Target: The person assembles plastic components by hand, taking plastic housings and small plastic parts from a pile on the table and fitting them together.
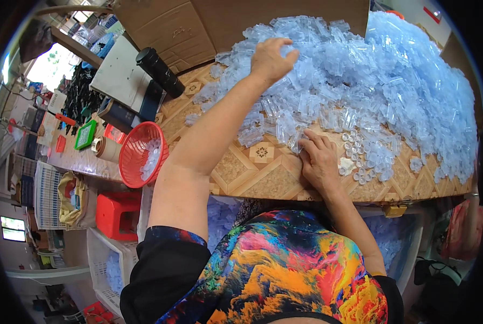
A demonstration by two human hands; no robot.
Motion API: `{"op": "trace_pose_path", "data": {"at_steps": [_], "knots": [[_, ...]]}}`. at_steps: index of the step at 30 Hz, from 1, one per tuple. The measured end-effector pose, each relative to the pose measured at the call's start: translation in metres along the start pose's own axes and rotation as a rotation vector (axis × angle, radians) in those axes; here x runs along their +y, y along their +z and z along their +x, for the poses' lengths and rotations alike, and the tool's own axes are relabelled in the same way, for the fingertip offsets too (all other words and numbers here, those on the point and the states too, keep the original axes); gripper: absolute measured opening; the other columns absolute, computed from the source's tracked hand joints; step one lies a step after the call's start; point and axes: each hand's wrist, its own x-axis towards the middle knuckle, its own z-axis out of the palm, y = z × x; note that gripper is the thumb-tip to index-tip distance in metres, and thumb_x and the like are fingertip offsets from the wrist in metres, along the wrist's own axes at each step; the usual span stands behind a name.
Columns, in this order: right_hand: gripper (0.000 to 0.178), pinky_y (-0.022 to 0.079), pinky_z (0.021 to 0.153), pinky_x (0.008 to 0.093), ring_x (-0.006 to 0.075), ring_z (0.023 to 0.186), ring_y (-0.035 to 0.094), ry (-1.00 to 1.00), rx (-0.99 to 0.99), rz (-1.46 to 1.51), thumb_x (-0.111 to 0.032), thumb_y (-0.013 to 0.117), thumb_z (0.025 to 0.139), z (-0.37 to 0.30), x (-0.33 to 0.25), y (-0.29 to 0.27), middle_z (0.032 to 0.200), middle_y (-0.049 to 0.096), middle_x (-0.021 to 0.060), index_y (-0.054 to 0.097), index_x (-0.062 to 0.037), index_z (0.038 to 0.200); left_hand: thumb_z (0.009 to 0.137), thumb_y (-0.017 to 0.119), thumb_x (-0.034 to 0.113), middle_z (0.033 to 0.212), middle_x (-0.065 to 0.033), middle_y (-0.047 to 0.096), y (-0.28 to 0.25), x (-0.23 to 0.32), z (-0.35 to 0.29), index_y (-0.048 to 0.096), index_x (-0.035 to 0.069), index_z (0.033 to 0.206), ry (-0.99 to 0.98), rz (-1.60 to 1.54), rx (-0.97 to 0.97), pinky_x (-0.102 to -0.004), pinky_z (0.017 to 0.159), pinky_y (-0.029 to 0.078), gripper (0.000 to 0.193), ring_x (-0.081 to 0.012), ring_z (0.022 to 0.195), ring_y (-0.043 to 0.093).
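Over the far left part of a big heap of clear bluish plastic tubes (328, 70), my left hand (272, 60) is stretched out. Its thumb and fingers are apart, and nothing shows between them. Close to the table's near edge, my right hand (321, 161) rests on the wood-patterned tabletop (252, 170) with bent fingers. Its fingertips close at the edge of some loose clear tubes (290, 128); what they hold, if anything, is hidden. Small clear rings (355, 148) lie just right of that hand, with a whitish scrap (346, 164) among them.
A red plastic basket (142, 154) with some clear pieces stands at the table's left. Behind it are a black bottle (160, 72), a tape roll (105, 148) and a green tray (85, 134). Cardboard (168, 32) walls the back. Below are a red stool (117, 214) and white crates (103, 259).
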Motion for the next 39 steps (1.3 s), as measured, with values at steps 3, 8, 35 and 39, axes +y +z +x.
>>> {"op": "trace_pose_path", "data": {"at_steps": [3,8,35,39], "knots": [[0.024,0.042,0.095,0.0443,0.0315,0.114,0.057,-0.037,0.018,-0.001,-0.006,0.068,0.081,-0.003,0.001,0.002,0.129,0.063,0.0104,0.068,-0.0075,0.105,0.083,0.072,0.036,0.124,-0.0187,0.067,-0.006,0.013,-0.023,0.071,0.012,0.118,0.168,0.026,-0.094,-0.0428,0.102,0.048,0.042,-0.0358,0.117,0.062],[0.024,0.042,0.096,0.0455,0.0329,0.114,0.057,-0.062,0.015,-0.009,-0.007,0.068,0.083,-0.006,0.005,0.005,0.129,0.063,0.0113,0.067,-0.0066,0.106,0.085,0.073,0.028,0.134,-0.0206,0.061,-0.017,0.005,-0.071,0.068,0.011,0.122,0.287,0.076,0.017,-0.0442,0.108,0.043,0.041,-0.0373,0.127,0.055],[0.027,0.043,0.093,0.0435,0.0304,0.113,0.059,-0.101,0.015,-0.096,-0.006,0.068,0.080,-0.004,0.000,0.004,0.128,0.063,0.0119,0.067,-0.0064,0.107,0.094,0.062,0.035,0.135,-0.0239,0.057,-0.005,-0.017,-0.133,0.057,0.003,0.131,0.141,0.188,0.190,-0.0501,0.113,0.034,0.049,-0.0462,0.128,0.049],[0.027,0.043,0.095,0.0444,0.0309,0.114,0.059,-0.095,0.009,-0.074,-0.006,0.067,0.081,-0.004,-0.002,0.002,0.127,0.064,0.0120,0.067,-0.0062,0.108,0.092,0.066,0.025,0.136,-0.0247,0.056,0.010,0.005,-0.137,0.059,0.004,0.130,0.238,-0.026,0.084,-0.0518,0.114,0.035,0.045,-0.0473,0.130,0.048]]}}
